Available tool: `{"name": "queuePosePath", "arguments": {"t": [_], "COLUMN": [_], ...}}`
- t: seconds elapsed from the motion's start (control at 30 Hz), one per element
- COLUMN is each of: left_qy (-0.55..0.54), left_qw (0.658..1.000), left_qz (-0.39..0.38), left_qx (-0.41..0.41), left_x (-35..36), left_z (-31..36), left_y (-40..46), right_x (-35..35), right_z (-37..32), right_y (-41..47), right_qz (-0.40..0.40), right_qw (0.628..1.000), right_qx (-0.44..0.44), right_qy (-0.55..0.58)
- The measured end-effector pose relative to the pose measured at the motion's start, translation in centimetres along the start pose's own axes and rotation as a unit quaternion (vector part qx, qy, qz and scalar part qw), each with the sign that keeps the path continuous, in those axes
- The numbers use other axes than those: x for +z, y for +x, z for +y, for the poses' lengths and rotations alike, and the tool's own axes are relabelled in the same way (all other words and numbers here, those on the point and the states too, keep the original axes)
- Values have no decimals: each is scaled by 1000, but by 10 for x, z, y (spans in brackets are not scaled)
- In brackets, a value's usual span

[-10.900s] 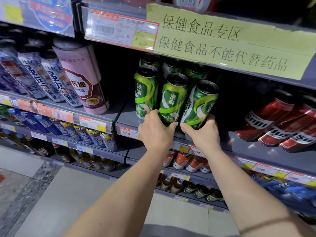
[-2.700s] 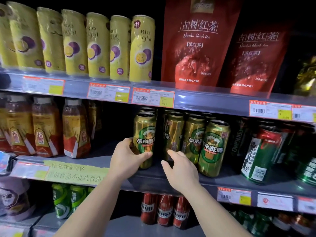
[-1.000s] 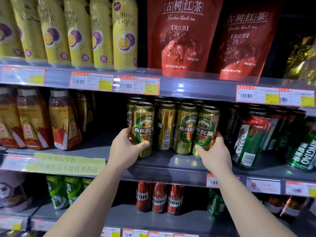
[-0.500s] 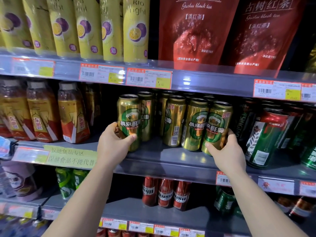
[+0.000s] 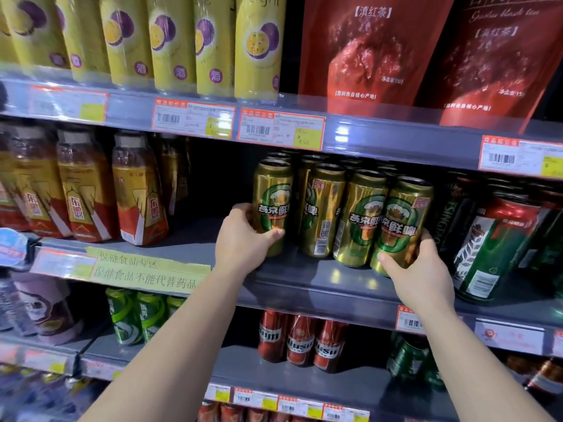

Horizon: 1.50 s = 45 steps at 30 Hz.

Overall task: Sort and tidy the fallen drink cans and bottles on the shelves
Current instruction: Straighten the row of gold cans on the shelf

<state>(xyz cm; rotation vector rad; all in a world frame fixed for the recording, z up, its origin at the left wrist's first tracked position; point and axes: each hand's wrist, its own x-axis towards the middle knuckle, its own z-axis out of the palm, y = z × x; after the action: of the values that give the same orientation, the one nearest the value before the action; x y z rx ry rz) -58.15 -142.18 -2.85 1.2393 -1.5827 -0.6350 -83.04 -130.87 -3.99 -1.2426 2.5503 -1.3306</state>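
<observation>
1. Both hands reach onto the middle shelf (image 5: 320, 287) and grip gold cans.
2. Left hand (image 5: 243, 239) wraps the leftmost gold can (image 5: 272, 202), thumb across its front, fingers behind it.
3. Right hand (image 5: 417, 269) clasps the base of the rightmost gold can (image 5: 402, 220), thumb on its front.
4. Two more gold cans (image 5: 323, 208) stand upright between them, others behind in rows.
5. A green can (image 5: 487, 257) leans tilted just right of the right hand.
6. Amber bottles (image 5: 137, 190) stand upright well left of the gold cans.
7. Yellow cans (image 5: 213, 47) and red pouches (image 5: 374, 50) fill the shelf above.
8. Red cans (image 5: 301, 339) stand on the shelf below.
</observation>
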Motion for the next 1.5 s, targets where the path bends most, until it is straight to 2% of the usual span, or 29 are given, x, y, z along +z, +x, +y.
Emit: {"name": "queuePosePath", "arguments": {"t": [0.4,0.6,0.8,1.0,1.2,1.3,1.4,1.5], "left_qy": [-77,-103,-46,44,69,68,61,69], "left_qw": [994,993,998,999,997,995,986,976], "left_qz": [-73,-58,-32,24,22,66,140,137], "left_qx": [3,7,2,-4,-4,11,74,154], "left_x": [9,13,14,14,14,12,15,26], "left_z": [-5,-5,-8,-6,-5,-2,6,14], "left_y": [13,11,10,6,6,1,-19,-42], "right_x": [-6,-7,-7,4,5,3,2,3], "right_z": [-1,-1,-3,-11,-8,-4,0,-6], "right_y": [0,0,-1,-5,-5,-11,-20,-31], "right_qz": [0,-33,-66,4,14,43,99,134], "right_qw": [1000,998,996,1000,1000,997,983,968], "right_qx": [-2,-23,-41,7,-16,-35,-66,-111], "right_qy": [23,38,34,8,9,63,140,180]}}
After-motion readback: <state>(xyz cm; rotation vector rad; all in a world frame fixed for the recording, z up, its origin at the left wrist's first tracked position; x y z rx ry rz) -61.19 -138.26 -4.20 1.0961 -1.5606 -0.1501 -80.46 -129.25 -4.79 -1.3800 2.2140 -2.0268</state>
